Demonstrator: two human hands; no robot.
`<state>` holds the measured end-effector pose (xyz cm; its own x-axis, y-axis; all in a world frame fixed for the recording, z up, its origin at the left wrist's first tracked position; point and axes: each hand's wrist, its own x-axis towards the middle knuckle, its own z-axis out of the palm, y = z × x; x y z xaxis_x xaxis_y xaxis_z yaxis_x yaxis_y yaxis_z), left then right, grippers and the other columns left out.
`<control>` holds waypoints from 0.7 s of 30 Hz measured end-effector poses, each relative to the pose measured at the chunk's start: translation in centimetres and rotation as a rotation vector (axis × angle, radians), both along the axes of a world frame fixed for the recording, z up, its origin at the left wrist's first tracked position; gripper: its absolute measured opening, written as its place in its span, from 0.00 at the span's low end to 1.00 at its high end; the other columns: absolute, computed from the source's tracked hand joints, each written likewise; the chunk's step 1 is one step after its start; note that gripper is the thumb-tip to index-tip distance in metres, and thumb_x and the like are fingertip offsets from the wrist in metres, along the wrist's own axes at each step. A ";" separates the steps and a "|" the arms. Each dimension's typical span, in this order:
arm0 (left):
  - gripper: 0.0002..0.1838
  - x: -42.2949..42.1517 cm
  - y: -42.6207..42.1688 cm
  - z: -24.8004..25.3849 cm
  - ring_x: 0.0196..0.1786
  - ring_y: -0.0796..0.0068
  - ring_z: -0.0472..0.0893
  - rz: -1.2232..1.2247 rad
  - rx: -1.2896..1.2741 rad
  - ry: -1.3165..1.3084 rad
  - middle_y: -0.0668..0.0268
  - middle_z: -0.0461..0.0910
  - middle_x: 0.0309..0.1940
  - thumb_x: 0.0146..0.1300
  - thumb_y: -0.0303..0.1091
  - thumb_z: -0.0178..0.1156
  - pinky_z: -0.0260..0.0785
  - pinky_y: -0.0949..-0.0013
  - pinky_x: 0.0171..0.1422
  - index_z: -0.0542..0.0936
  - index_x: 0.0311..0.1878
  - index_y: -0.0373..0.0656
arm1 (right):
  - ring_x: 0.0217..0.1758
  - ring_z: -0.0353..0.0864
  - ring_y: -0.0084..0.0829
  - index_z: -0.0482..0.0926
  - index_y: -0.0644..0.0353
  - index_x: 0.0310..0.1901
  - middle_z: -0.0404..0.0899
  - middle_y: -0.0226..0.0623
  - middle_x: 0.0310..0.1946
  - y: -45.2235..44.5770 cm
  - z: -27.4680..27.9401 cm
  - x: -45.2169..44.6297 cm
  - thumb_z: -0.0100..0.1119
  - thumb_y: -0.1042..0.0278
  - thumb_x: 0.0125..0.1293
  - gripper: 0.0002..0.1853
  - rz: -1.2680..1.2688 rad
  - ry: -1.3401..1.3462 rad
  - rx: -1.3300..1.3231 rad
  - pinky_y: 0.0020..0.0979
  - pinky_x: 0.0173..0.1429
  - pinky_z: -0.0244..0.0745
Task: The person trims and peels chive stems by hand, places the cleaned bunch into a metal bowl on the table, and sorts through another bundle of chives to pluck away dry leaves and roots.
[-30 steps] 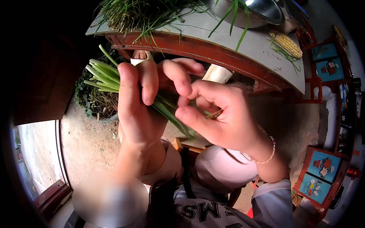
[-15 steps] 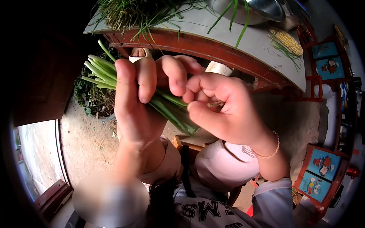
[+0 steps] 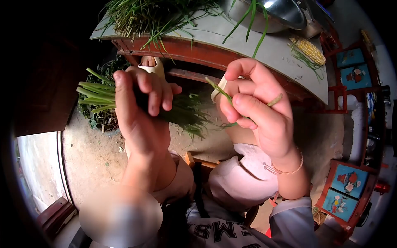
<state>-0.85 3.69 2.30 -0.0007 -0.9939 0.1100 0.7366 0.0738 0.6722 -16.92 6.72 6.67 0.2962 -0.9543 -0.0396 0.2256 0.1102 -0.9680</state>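
Observation:
My left hand (image 3: 144, 109) is closed around a bunch of chives (image 3: 96, 95). Pale cut-looking stem ends stick out to the left, and the dark leafy part, blurred, trails to the right below my fingers. On the other side, my right hand (image 3: 262, 109) pinches a thin withered chive stalk (image 3: 219, 89) between thumb and fingers. A short brownish stem piece (image 3: 276, 100) pokes out behind that thumb; whether it belongs to the same stalk is hidden. The two hands are apart, above my lap.
Ahead is a table (image 3: 231, 41) with red sides. On it lie a heap of chives (image 3: 153, 18), a metal bowl (image 3: 285, 18) with leaves over its rim, and a corn cob (image 3: 309, 50). Leafy greens (image 3: 101, 113) sit on the floor at left. Blue-doored cabinets (image 3: 349, 182) line the right.
My right hand has drawn away from the bunch to the right, with the withered stalk now visible in it. My left hand and the bunch have shifted slightly left.

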 end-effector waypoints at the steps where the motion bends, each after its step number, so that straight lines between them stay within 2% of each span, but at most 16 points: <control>1: 0.20 0.0 0.0 0.0 0.17 0.80 0.58 0.040 0.062 -0.052 0.74 0.53 0.09 0.65 0.48 0.35 0.62 0.71 0.35 0.63 0.23 0.45 | 0.25 0.64 0.16 0.61 0.66 0.41 0.66 0.28 0.19 0.0 -0.2 0.1 0.42 0.76 0.59 0.09 -0.023 -0.026 -0.028 0.18 0.32 0.61; 5: 0.19 0.0 0.3 0.1 0.15 0.83 0.55 0.055 0.089 -0.124 0.75 0.53 0.10 0.64 0.47 0.37 0.60 0.74 0.32 0.66 0.26 0.43 | 0.25 0.66 0.16 0.61 0.67 0.40 0.68 0.30 0.20 0.0 -0.3 0.5 0.43 0.79 0.58 0.09 -0.061 -0.021 -0.117 0.17 0.32 0.63; 8: 0.12 -0.2 0.7 -0.1 0.14 0.86 0.53 -0.031 0.008 -0.282 0.75 0.55 0.10 0.61 0.39 0.46 0.58 0.78 0.26 0.71 0.30 0.40 | 0.26 0.68 0.16 0.62 0.68 0.39 0.69 0.29 0.21 0.0 -0.6 0.8 0.46 0.79 0.58 0.08 -0.079 -0.037 -0.160 0.17 0.32 0.63; 10: 0.09 -0.3 1.1 0.2 0.21 0.88 0.63 -0.089 0.045 -0.232 0.75 0.67 0.18 0.54 0.30 0.56 0.56 0.84 0.26 0.73 0.36 0.36 | 0.26 0.68 0.15 0.63 0.68 0.38 0.69 0.29 0.20 -0.1 -0.8 1.2 0.48 0.78 0.58 0.08 -0.104 0.000 -0.183 0.16 0.31 0.63; 13: 0.10 -0.6 1.5 0.4 0.26 0.87 0.66 -0.124 0.019 -0.300 0.73 0.71 0.23 0.48 0.24 0.62 0.59 0.84 0.29 0.75 0.36 0.35 | 0.26 0.69 0.13 0.65 0.67 0.36 0.69 0.27 0.20 0.0 -0.9 1.2 0.51 0.77 0.57 0.07 -0.127 0.084 -0.232 0.14 0.29 0.62; 18: 0.09 -0.8 1.5 0.4 0.27 0.86 0.68 -0.121 -0.017 -0.283 0.71 0.72 0.25 0.48 0.25 0.63 0.60 0.84 0.31 0.76 0.35 0.35 | 0.24 0.67 0.10 0.68 0.66 0.34 0.71 0.25 0.21 0.1 -0.9 1.1 0.55 0.74 0.56 0.08 -0.157 0.089 -0.218 0.11 0.26 0.58; 20: 0.10 -0.8 1.5 0.5 0.27 0.86 0.68 -0.111 -0.036 -0.271 0.71 0.73 0.26 0.48 0.25 0.63 0.60 0.84 0.31 0.76 0.35 0.35 | 0.24 0.65 0.09 0.70 0.65 0.33 0.71 0.25 0.22 0.0 -1.0 0.7 0.57 0.72 0.55 0.08 -0.091 0.265 -0.242 0.11 0.26 0.56; 21: 0.10 -0.8 1.6 0.7 0.28 0.85 0.69 -0.119 -0.033 -0.265 0.69 0.74 0.27 0.48 0.25 0.63 0.62 0.83 0.32 0.76 0.34 0.35 | 0.23 0.64 0.09 0.71 0.65 0.32 0.71 0.26 0.22 0.1 -1.3 0.9 0.58 0.71 0.55 0.08 -0.109 0.272 -0.257 0.13 0.26 0.57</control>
<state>-1.61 5.26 2.96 -0.1500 -0.9811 0.1224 0.5401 0.0223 0.8413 -16.05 6.78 5.39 0.2041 -0.9686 0.1419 -0.0457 -0.1542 -0.9870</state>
